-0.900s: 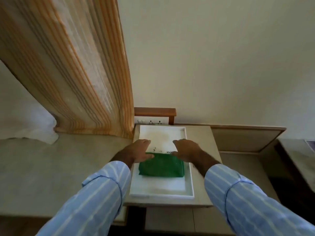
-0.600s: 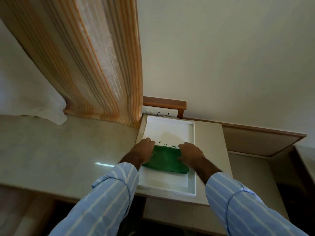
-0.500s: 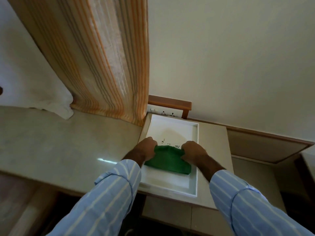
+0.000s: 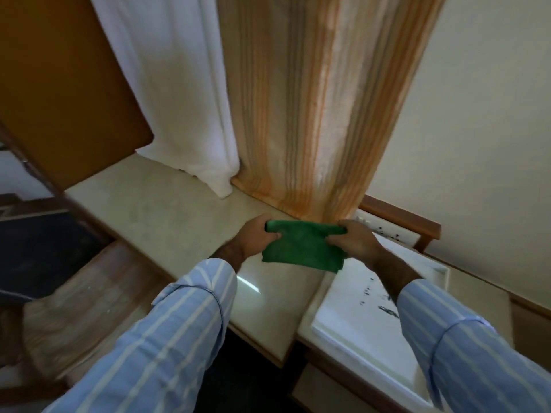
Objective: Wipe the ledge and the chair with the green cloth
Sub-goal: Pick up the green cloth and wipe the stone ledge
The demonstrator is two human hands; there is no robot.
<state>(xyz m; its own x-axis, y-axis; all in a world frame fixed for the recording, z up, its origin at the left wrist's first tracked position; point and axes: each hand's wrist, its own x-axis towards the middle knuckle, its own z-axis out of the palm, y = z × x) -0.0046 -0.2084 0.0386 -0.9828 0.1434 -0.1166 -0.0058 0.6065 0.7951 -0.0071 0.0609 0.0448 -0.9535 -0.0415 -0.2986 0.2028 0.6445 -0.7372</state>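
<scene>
Head view: green cloth (image 4: 301, 247) pinched between left hand (image 4: 257, 235) and right hand (image 4: 354, 241).

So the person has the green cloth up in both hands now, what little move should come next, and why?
Probably lower the green cloth flat onto the ledge just below it. The left hand and right hand each pinch an upper corner, so the cloth hangs off the surface, clear of the white tray. No wiping can begin until the cloth touches the ledge.
</scene>
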